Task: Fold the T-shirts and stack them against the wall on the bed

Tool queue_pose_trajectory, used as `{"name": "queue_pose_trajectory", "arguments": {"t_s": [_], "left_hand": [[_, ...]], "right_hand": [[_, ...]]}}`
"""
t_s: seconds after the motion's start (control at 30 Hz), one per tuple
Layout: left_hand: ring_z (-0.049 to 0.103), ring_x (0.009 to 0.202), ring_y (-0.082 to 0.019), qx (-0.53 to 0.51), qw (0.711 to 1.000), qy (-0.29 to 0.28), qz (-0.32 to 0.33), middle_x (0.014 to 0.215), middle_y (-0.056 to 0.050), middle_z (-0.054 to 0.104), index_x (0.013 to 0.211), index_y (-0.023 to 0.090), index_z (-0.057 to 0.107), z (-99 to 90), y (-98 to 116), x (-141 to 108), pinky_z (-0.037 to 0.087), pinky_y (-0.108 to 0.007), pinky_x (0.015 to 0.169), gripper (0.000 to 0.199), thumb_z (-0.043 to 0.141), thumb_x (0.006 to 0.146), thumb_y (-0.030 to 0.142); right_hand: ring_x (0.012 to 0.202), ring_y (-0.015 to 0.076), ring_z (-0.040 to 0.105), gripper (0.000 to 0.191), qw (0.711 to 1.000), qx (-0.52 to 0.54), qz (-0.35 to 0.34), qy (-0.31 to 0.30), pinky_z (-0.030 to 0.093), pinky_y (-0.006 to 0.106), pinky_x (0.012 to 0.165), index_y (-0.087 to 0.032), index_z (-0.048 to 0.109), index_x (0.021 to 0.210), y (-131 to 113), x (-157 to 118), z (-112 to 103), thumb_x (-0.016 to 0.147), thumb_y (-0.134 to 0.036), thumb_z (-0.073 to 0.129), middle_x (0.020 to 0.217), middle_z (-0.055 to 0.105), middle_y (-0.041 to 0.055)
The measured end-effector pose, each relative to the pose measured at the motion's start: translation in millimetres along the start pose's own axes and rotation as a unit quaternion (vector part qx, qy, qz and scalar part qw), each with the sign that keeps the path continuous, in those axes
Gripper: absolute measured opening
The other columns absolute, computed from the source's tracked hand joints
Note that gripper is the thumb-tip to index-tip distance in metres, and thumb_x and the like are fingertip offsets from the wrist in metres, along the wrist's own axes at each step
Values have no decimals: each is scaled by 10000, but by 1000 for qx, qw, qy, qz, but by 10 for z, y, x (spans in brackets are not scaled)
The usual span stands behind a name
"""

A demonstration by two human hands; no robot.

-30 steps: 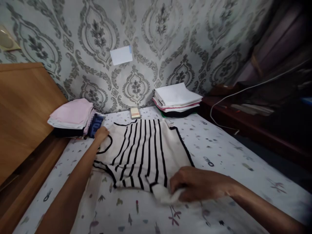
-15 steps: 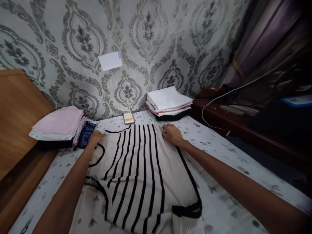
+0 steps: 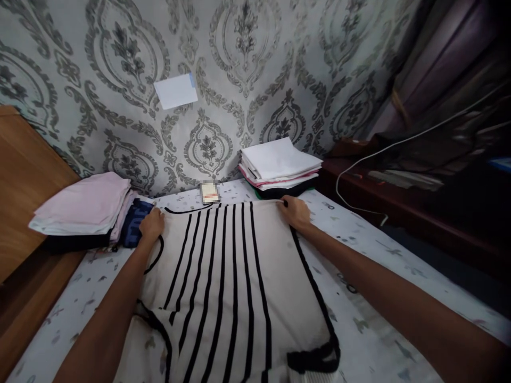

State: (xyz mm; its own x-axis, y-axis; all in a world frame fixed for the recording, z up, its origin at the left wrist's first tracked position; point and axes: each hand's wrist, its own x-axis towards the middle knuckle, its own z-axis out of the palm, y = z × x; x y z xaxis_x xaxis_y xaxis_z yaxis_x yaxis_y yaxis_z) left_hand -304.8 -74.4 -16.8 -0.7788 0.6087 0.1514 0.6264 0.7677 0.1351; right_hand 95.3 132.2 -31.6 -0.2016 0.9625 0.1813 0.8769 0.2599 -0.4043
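Observation:
A cream knit top with black stripes and black trim (image 3: 215, 276) lies spread on the printed bedsheet (image 3: 359, 266). My left hand (image 3: 152, 224) is closed on the garment's far left corner, beside a dark-trimmed curved opening. At the far right corner, my right hand (image 3: 296, 213) grips the cloth between thumb and fingers. The far edge is stretched fairly straight between both hands. Some folds show in the lower left part, and the near end runs out of the picture.
Folded clothes with a pink one on top (image 3: 82, 205) sit at left, beside a navy folded cloth (image 3: 138, 221). Another folded pile, white on top (image 3: 279, 159), stands by the wall. Between them is a small blurred packet (image 3: 209, 192). A white cable (image 3: 359, 159) hangs at right.
My hands have moved apart, pulling the far edge of the top wider and straighter. My right hand has closed on its corner, and the stripes lie straighter. The view has shifted slightly.

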Motion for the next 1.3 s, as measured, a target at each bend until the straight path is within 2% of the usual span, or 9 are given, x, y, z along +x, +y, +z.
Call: {"name": "queue_pose_trajectory", "arguments": {"t_s": [0.13, 0.27, 0.33, 0.43, 0.53, 0.7, 0.9, 1.13, 1.3], "left_hand": [[675, 1005, -363, 24, 1000, 1, 16, 1070, -212, 708, 1109, 161, 634, -24, 3, -53, 509, -439, 794, 329, 397, 966, 338], [551, 1220, -385, 41, 995, 40, 83, 1281, -248, 605, 1250, 124, 568, -123, 129, -144, 467, -503, 940, 357, 408, 955, 243], [505, 1262, -371, 24, 982, 47, 182, 1295, -233, 580, 1262, 124, 574, -150, 334, -167, 439, -507, 997, 366, 384, 961, 211], [564, 1176, -280, -14, 946, 9, 323, 1192, -137, 619, 1236, 183, 621, -110, 795, -151, 454, -400, 1008, 359, 373, 978, 209], [592, 1134, -221, -18, 927, -29, 373, 1174, -70, 618, 1225, 251, 641, -4, 1253, -113, 462, -314, 978, 339, 423, 969, 204], [624, 1074, -256, 10, 922, -53, 382, 1155, -97, 627, 1125, 220, 660, 45, 1591, -61, 477, -350, 915, 255, 488, 937, 199], [617, 1123, -271, 21, 936, -28, 350, 1223, -139, 628, 1200, 179, 590, 12, 1603, -46, 466, -361, 931, 313, 384, 964, 173], [653, 1071, -222, 48, 910, -107, 397, 1182, -32, 706, 1070, 264, 659, 54, 1685, -53, 493, -301, 884, 219, 519, 907, 220], [669, 1065, -327, 64, 937, -55, 339, 1107, -179, 715, 1177, 158, 594, -45, 1805, -105, 496, -419, 880, 302, 439, 918, 168]], "right_hand": [[1011, 291, 644, 319, 1000, 6, -7, -3, 444, 343, 749, -191, 710, 1110, 14, 13, 7, 929, -324, 483, 1078, 731, 127], [1025, 293, 644, 322, 1000, 19, -8, -3, 455, 351, 783, -171, 707, 1121, 18, 39, 23, 907, -293, 499, 1103, 724, 138], [1026, 288, 644, 345, 1000, 31, -5, -3, 464, 354, 807, -170, 700, 1142, 26, 46, 36, 903, -330, 510, 1097, 725, 131], [1004, 282, 647, 406, 998, 55, -7, -1, 475, 362, 839, -161, 682, 1186, 58, 38, 51, 878, -390, 548, 1066, 726, 120], [965, 268, 650, 469, 996, 89, -20, 6, 481, 353, 848, -150, 643, 1261, 112, 17, 59, 825, -313, 588, 1036, 723, 110], [892, 239, 650, 519, 989, 146, -25, 20, 493, 344, 831, -147, 632, 1278, 213, 26, 78, 769, -163, 535, 972, 717, 91], [825, 200, 642, 461, 976, 211, -8, 47, 509, 326, 801, -133, 653, 1213, 292, 84, 126, 775, -178, 516, 958, 704, 86], [762, 186, 620, 439, 968, 242, -11, 67, 503, 322, 755, -149, 678, 1150, 327, 110, 171, 735, -170, 539, 874, 685, 51], [743, 185, 611, 396, 966, 243, -14, 84, 498, 325, 738, -179, 688, 1097, 351, 137, 214, 730, -163, 541, 826, 672, 28]]}}
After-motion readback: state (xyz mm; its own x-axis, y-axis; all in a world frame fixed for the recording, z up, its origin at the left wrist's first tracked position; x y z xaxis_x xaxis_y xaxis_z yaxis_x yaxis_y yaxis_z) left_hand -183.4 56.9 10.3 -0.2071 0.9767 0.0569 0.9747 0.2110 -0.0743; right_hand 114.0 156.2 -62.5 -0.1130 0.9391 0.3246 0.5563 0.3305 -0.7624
